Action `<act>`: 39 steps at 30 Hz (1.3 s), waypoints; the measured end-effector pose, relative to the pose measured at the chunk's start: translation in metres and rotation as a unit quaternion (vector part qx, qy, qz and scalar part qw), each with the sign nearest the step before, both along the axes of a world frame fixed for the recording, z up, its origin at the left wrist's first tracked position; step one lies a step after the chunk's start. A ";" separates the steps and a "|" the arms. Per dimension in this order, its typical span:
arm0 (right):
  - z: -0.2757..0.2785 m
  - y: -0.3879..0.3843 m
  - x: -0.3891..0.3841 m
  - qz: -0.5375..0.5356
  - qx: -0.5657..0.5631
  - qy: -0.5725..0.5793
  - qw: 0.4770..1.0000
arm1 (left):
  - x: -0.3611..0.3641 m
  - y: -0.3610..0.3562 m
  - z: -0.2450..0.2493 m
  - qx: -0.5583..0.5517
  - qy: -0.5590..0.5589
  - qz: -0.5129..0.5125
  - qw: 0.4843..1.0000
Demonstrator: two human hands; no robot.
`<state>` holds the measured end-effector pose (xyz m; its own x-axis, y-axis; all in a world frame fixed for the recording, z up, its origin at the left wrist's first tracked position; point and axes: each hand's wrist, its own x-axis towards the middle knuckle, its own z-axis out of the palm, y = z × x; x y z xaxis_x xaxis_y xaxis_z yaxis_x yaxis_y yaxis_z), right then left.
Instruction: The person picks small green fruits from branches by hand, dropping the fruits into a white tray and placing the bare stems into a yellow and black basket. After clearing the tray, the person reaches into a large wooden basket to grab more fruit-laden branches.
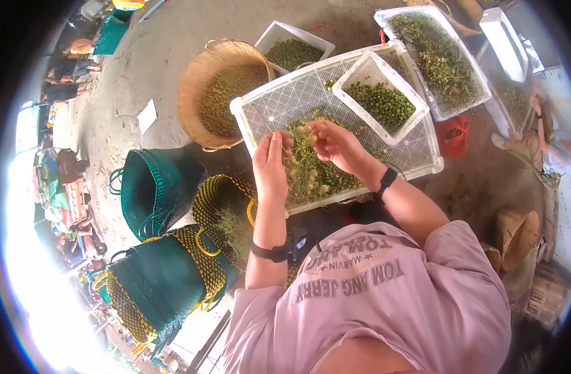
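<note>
My left hand (271,163) is at the left side of a pile of thin green stems with small round fruits (326,174), its fingers curled in at the sprigs. My right hand (340,147) is closed beside it, fingertips pinched at pale round fruits on a sprig; exactly what is between them is partly hidden. The pile lies in a white mesh crate (260,106) in front of me. On the crate's right end rests a white foam box (360,100) of loose green fruits (382,105).
A woven basket (192,93) and another foam box (326,48) hold more fruits beyond the crate. A foam tray of sprigs (432,62) is at the right, above a red bag (452,136). Green woven bags (139,193) stand left. A person (556,149) sits far right.
</note>
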<state>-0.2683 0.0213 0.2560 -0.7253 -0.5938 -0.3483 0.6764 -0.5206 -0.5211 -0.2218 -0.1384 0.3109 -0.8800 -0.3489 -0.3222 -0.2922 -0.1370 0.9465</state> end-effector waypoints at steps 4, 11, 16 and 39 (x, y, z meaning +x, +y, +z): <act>0.010 0.001 0.001 0.012 0.026 0.045 0.999 | 0.004 0.006 0.014 0.061 -0.004 -0.018 0.998; 0.030 0.011 0.005 0.108 -0.037 0.066 0.991 | 0.012 0.015 0.023 0.069 -0.018 -0.031 0.997; 0.047 0.018 0.008 0.136 -0.003 0.120 0.983 | 0.017 0.019 0.034 0.002 -0.038 -0.056 0.998; 0.025 0.014 0.020 0.117 -0.134 -0.059 0.982 | 0.027 0.019 0.022 0.128 -0.035 -0.010 0.991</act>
<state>-0.2479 0.0351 0.2813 -0.5215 -0.8219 -0.2292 0.8416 -0.4511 -0.2970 -0.1950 -0.1195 0.3330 -0.8580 -0.2306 -0.4589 -0.3613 -0.3642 0.8584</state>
